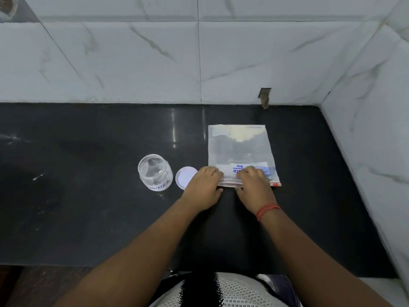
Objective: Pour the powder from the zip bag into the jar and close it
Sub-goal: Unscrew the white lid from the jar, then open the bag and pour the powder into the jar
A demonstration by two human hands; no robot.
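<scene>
**Both hands on zip bag's near edge, jar open to the left**

Black countertop [88,218]: biggest surface, lots of bare room left and front of the work area. Marble-tile wall [132,63] bounds the far edge, a second tiled wall closes the right side (tight corner there).

Zip bag [240,149] lies flat right of centre, pale powder [241,134] bunched at its far end, zip edge nearest the person.

Left hand [203,187] and right hand [254,185] sit side by side, fingers curled over the bag's near edge, pinching the zip strip. Red thread band [266,210] on right wrist.

Clear jar [155,172] stands upright, uncapped, left of the hands. White lid [185,177] lies flat between jar and left hand, just beside both.
</scene>
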